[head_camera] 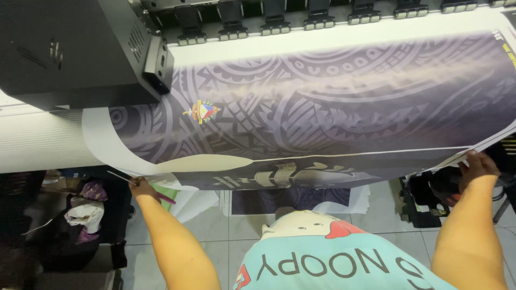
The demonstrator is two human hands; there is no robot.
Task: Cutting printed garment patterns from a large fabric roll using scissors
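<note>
so, wide glossy printed sheet w/ dark purple tribal swirls (322, 102) fills centre frame, draping off the grey large-format printer (70, 48) at upper left; white edges curl. left hand (142, 188) pinches its lower-left edge by thin scissors (121, 178); right hand (478, 164) grips lower-right corner, fingers closed on it.

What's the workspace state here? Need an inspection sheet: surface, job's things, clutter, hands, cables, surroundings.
Surface: white printer bed under a row of black rollers.
Job's things: large printed sheet, dark patterned with a small crest, draped over the front edge.
Clutter: crumpled cloths lower left; paper sheets on the floor.
Hands: left hand at the sheet's lower left corner, holding scissors with a pink handle; right hand grips the sheet's right edge.
Cables: nothing seen.
Surroundings: black printer housing upper left; tiled floor.
</note>
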